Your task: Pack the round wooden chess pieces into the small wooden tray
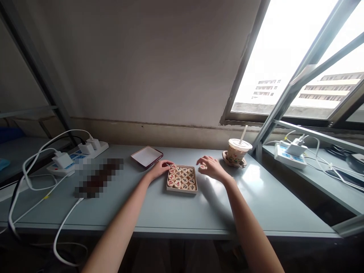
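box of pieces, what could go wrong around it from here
The right hand holds one piece beside the box; it could slip and roll away. The cup stands near that hand, so a careless sweep might knock it over.

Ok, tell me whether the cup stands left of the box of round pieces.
No, the cup stands right of the box, past the right hand.

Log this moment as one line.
left hand: at far-left corner of box | right hand: holding round piece | box: pieces inside | maroon lid: open side up
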The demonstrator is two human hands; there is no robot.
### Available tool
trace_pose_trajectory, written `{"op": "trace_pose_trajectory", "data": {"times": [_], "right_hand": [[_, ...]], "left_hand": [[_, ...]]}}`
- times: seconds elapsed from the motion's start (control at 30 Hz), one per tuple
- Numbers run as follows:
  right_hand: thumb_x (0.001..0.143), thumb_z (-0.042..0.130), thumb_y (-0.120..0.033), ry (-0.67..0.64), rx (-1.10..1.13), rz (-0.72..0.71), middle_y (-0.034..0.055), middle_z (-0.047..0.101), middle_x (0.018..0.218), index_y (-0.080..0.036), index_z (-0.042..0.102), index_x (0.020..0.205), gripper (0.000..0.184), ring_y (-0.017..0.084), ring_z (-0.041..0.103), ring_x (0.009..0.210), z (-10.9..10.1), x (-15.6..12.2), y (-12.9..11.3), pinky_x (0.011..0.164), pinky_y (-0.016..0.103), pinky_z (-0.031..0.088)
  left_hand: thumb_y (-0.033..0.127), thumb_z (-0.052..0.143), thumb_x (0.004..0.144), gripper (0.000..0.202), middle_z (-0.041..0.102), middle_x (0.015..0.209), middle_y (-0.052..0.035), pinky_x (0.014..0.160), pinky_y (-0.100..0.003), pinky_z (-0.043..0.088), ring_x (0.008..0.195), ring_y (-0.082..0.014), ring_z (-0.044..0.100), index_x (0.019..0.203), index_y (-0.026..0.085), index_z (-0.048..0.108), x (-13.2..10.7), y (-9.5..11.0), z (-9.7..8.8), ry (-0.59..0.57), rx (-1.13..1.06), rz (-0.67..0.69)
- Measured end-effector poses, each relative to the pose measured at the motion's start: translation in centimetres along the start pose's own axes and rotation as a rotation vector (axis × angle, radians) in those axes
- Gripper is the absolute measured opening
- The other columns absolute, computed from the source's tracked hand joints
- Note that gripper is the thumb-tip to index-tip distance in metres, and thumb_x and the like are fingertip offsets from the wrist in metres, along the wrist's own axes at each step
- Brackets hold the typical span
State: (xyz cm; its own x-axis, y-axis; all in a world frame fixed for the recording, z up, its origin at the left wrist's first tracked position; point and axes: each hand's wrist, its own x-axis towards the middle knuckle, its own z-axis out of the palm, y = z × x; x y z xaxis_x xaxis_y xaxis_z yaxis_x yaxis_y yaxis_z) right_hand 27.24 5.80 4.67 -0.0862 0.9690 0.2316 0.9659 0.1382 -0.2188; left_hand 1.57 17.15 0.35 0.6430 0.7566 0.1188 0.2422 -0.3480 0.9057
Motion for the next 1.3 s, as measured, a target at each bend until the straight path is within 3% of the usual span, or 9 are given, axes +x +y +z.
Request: {"op": "trace_pose_trajectory", "data": {"times": [0.17,0.3,0.5,0.7,0.83,1.0,1.17,1.23,1.3], "right_hand": [[0.078,0.064,-0.028,-0.265,0.388,-0.350,0.0014,0.061,0.106,-0.028,0.066,0.105,0.026,0.016,0.056,0.095,0.0,0.0,-5.3,0.081,0.025,0.044],[0.076,0.066,-0.023,-0.262,0.400,-0.371,0.0008,0.063,0.103,-0.025,0.066,0.100,0.024,0.015,0.057,0.092,0.8,0.0,-6.9,0.078,0.023,0.044],[0.074,0.067,-0.028,-0.290,0.453,-0.276,-0.0004,0.065,0.091,-0.022,0.066,0.093,0.021,0.013,0.057,0.079,0.5,0.2,-4.7,0.068,0.022,0.043],[0.073,0.066,-0.027,-0.123,0.306,-0.115,0.0020,0.061,0.089,-0.022,0.066,0.090,0.018,0.016,0.053,0.082,-0.7,-0.1,-1.0,0.075,0.027,0.042],[0.073,0.063,-0.021,-0.090,0.180,-0.014,0.0044,0.059,0.088,-0.021,0.066,0.083,0.011,0.019,0.051,0.089,-0.9,-0.7,1.2,0.079,0.030,0.043],[0.073,0.060,-0.015,-0.016,0.178,-0.002,0.0061,0.059,0.095,-0.020,0.063,0.093,0.021,0.020,0.052,0.092,-0.6,-1.0,2.1,0.080,0.032,0.043],[0.083,0.057,-0.023,0.001,0.263,-0.138,0.0050,0.059,0.101,-0.023,0.059,0.111,0.028,0.018,0.054,0.090,1.0,1.0,-1.2,0.078,0.031,0.044],[0.083,0.061,-0.025,0.035,0.200,-0.214,0.0070,0.057,0.113,-0.027,0.055,0.122,0.040,0.020,0.053,0.100,2.2,2.3,-3.3,0.083,0.033,0.042],[0.086,0.059,-0.031,0.006,0.101,-0.296,0.0073,0.060,0.113,-0.029,0.057,0.122,0.036,0.022,0.053,0.103,3.4,3.5,-5.1,0.085,0.036,0.039]], "left_hand": [[0.033,0.056,0.072,0.034,0.067,0.107,-0.0083,0.094,-0.034,0.044,0.104,-0.0245,0.059,0.100,0.017,0.067,0.1,-0.1,0.0,0.017,0.029,0.043],[0.036,0.056,0.072,0.035,0.068,0.107,-0.0075,0.095,-0.034,0.043,0.105,-0.0245,0.059,0.100,0.017,0.067,0.1,-0.1,0.0,0.006,0.028,0.038],[0.038,0.058,0.072,0.037,0.067,0.109,-0.0076,0.092,-0.033,0.044,0.107,-0.0250,0.058,0.101,0.016,0.067,0.0,0.1,-0.1,0.006,0.026,0.010],[0.037,0.058,0.072,0.037,0.066,0.110,-0.0092,0.094,-0.035,0.043,0.107,-0.0255,0.058,0.101,0.016,0.067,0.0,0.0,0.0,-0.008,-0.028,0.010],[0.036,0.058,0.071,0.037,0.067,0.109,-0.0096,0.093,-0.035,0.043,0.105,-0.0256,0.059,0.101,0.016,0.067,0.1,-0.1,0.0,-0.009,-0.043,0.001],[0.036,0.059,0.070,0.037,0.067,0.106,-0.0100,0.091,-0.035,0.044,0.103,-0.0258,0.059,0.099,0.015,0.067,0.0,0.0,0.0,-0.002,-0.045,-0.007],[0.041,0.060,0.070,0.034,0.069,0.098,-0.0086,0.088,-0.034,0.044,0.098,-0.0255,0.060,0.091,0.015,0.067,0.0,0.3,-0.1,0.001,0.002,-0.008],[0.041,0.059,0.070,0.033,0.069,0.097,-0.0076,0.089,-0.034,0.044,0.098,-0.0253,0.060,0.090,0.016,0.068,0.2,0.1,-0.2,0.007,0.014,0.020],[0.041,0.060,0.070,0.031,0.069,0.094,-0.0068,0.088,-0.034,0.045,0.096,-0.0252,0.061,0.087,0.016,0.068,0.4,-0.2,-0.2,0.026,0.022,0.039]]}}
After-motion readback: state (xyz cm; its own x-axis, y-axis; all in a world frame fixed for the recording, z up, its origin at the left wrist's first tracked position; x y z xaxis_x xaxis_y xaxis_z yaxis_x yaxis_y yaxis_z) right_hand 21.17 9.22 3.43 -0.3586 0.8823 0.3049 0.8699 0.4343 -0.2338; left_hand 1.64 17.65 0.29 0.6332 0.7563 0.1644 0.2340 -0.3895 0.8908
